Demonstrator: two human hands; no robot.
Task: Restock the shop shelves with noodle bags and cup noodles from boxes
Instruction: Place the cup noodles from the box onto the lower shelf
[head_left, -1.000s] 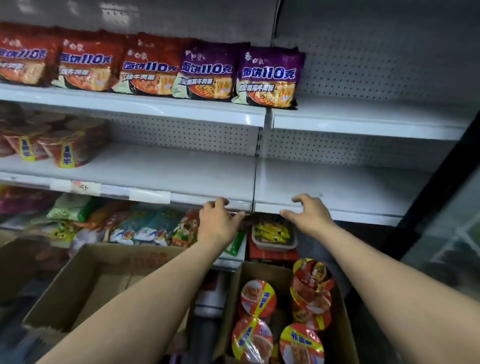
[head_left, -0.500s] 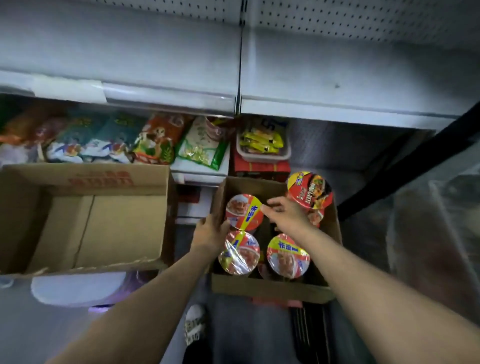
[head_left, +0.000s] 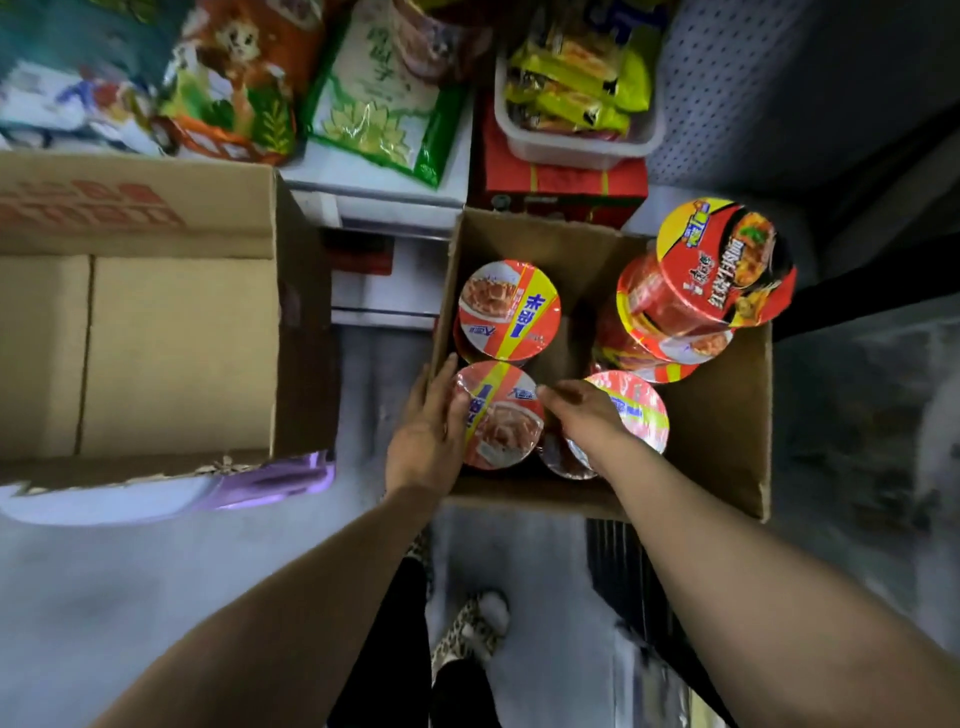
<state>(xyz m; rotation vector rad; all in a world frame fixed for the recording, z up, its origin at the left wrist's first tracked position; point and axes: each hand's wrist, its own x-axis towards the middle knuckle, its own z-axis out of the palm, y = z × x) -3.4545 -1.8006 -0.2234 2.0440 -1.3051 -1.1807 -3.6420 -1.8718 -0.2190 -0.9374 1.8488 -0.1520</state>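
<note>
An open cardboard box (head_left: 724, 441) on the floor holds several cup noodles with red and yellow lids. My left hand (head_left: 428, 434) wraps the left side of the near-left cup noodle (head_left: 501, 421). My right hand (head_left: 584, 415) has its fingertips on that cup's right rim, so the cup sits clasped between both hands. The right hand lies over another cup (head_left: 644, 410). A third cup (head_left: 511, 312) stands behind them. Stacked, tilted cups (head_left: 724, 262) lean at the box's right side.
An empty cardboard box (head_left: 176, 353) stands on the left. Beyond the boxes, the bottom shelf carries snack bags (head_left: 379, 88), a white tray of yellow packets (head_left: 576, 93) and a red carton (head_left: 563, 182). My slippered foot (head_left: 472, 629) is on the grey floor below.
My view dropped from the shelves down to the box. Both hands left the shelf edge, reached into the box, and closed around the near-left cup noodle.
</note>
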